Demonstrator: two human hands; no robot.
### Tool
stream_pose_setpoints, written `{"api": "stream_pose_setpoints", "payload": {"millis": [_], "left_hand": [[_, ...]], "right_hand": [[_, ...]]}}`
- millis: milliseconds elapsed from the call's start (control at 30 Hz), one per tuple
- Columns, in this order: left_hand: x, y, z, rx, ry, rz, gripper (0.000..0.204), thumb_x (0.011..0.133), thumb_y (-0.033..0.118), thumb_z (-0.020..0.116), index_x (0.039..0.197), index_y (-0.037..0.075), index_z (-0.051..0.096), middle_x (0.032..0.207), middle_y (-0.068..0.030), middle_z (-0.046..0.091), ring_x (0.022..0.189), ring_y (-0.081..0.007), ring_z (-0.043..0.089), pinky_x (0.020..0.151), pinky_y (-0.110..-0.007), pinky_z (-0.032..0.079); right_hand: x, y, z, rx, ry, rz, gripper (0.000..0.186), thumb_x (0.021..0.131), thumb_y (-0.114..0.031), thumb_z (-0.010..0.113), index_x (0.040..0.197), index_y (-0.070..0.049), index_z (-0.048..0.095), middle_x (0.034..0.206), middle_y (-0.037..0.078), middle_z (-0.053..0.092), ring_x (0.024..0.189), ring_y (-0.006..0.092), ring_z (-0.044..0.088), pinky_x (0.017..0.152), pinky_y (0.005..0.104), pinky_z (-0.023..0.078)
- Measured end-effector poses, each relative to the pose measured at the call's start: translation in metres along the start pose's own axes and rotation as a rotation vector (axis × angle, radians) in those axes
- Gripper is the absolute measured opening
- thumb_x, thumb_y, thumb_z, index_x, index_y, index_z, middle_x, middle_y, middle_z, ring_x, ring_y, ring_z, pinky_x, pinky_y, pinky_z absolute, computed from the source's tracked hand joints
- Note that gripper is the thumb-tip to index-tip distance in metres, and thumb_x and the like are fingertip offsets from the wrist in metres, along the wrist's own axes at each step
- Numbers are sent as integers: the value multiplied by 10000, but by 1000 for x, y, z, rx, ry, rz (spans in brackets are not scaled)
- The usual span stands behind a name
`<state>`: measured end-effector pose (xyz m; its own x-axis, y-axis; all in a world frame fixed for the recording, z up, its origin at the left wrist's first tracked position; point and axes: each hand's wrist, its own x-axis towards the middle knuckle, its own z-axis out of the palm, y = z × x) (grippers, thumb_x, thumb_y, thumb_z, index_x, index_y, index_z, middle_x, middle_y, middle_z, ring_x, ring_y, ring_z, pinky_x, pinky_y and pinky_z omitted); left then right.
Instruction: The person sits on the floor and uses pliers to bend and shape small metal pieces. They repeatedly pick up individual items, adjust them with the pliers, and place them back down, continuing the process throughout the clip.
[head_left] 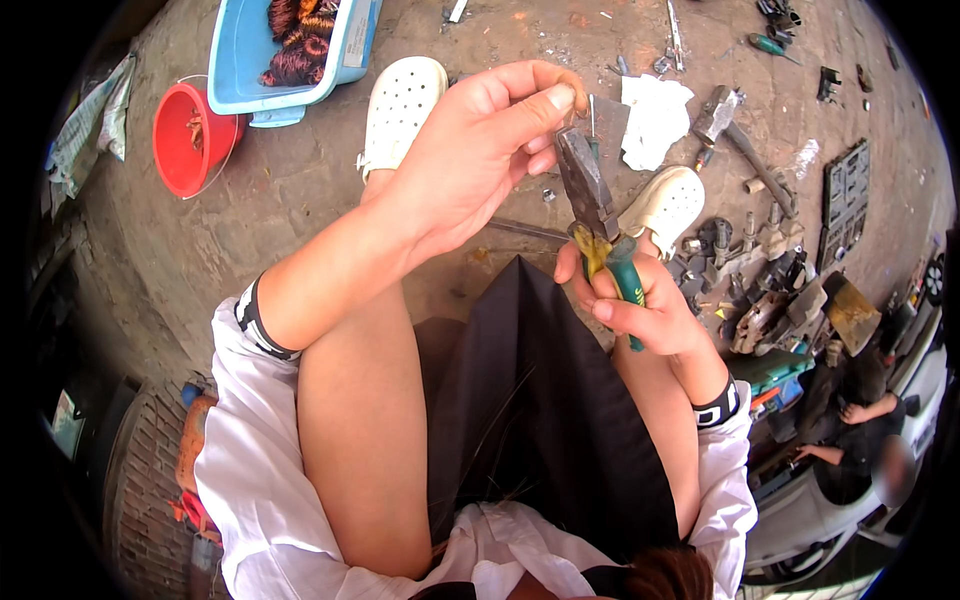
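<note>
While pliers (pixel 588 190) are gripped by the right hand (pixel 650 305), a coppery piece (pixel 578 92), seemingly unfinished, is pinched by the left hand (pixel 480 145).

A brown, stained floor (pixel 290 170) with worn patches fills the upper field. Bricks (pixel 150 510) in rows show at lower left; a pale car (pixel 845 513) stands at lower right. Light covers the floor evenly; the far left is dim.
</note>
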<state>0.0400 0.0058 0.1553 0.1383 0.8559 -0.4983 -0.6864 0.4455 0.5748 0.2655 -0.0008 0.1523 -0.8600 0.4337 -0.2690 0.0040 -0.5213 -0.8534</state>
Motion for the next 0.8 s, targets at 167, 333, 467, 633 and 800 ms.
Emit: {"api": "stream_pose_setpoints", "payload": {"millis": [167,333,467,633,800], "left_hand": [[3,-5,-5,-29,-60,4,171,951,172,577,1029,22,605,834,59,522,640,-22,376,593,-193,356],[-2,-7,-7,-4,-33,19,168,953,163,573,1018,11,605,818,56,513,635,-27,371,590,-199,356],[-5,-9,-4,4,42,33,155,961,143,551,1019,5,592,786,44,495,625,-41,366,590,-201,354],[16,12,-27,-142,115,299,142,975,127,511,1022,5,564,773,5,455,639,-69,365,603,-204,348],[6,6,-12,-50,126,145,151,954,135,544,1019,7,591,764,14,475,669,-59,392,616,-208,347]], "right_hand": [[5,-1,3,146,22,-46,330,837,-74,604,586,-84,391,559,-11,432,622,162,449,878,437,409],[-5,-6,-3,100,31,141,342,828,-63,608,577,-71,376,651,27,479,651,167,454,781,360,428],[0,-11,-5,-19,-23,154,304,817,-43,618,605,-48,399,846,83,534,743,179,480,746,317,423],[-8,0,7,-215,-100,146,260,808,-35,642,650,-40,436,983,108,542,919,204,511,787,335,430],[-3,-4,-1,-298,143,68,139,830,-71,643,720,-30,568,1002,105,554,976,211,514,865,344,408]]}}
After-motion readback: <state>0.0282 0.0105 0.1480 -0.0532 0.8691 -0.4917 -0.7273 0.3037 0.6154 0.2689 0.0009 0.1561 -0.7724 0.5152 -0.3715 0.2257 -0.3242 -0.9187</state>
